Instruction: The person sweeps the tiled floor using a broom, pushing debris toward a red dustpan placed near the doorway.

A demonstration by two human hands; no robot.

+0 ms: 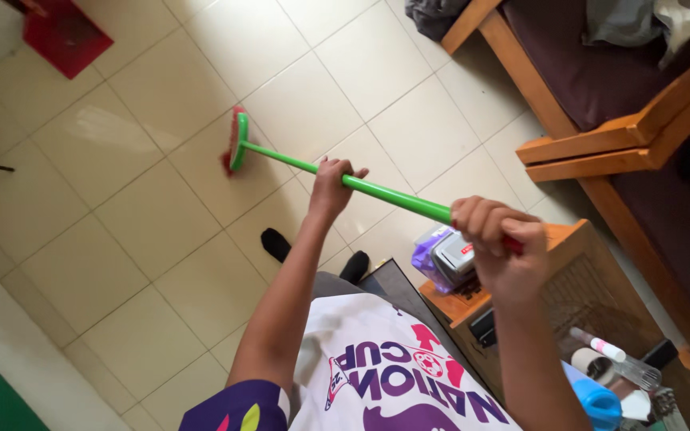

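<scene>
Both my hands grip a broom with a long green handle (pixel 393 195). My left hand (pixel 331 185) is shut around the middle of the handle. My right hand (pixel 498 239) is shut on its upper end, close to my chest. The broom head (pixel 235 144), green with red bristles, rests on the cream floor tiles (pixel 161 96) ahead of my black-socked feet (pixel 277 243). The handle slants down from right to left.
A wooden sofa (pixel 600 144) with dark cushions and crumpled clothes stands at the upper right. A small wooden table (pixel 580 267) beside me carries a plastic-wrapped box (pixel 445 259), a blue bottle (pixel 596 399) and small items. A red mat (pixel 61 32) lies at the upper left.
</scene>
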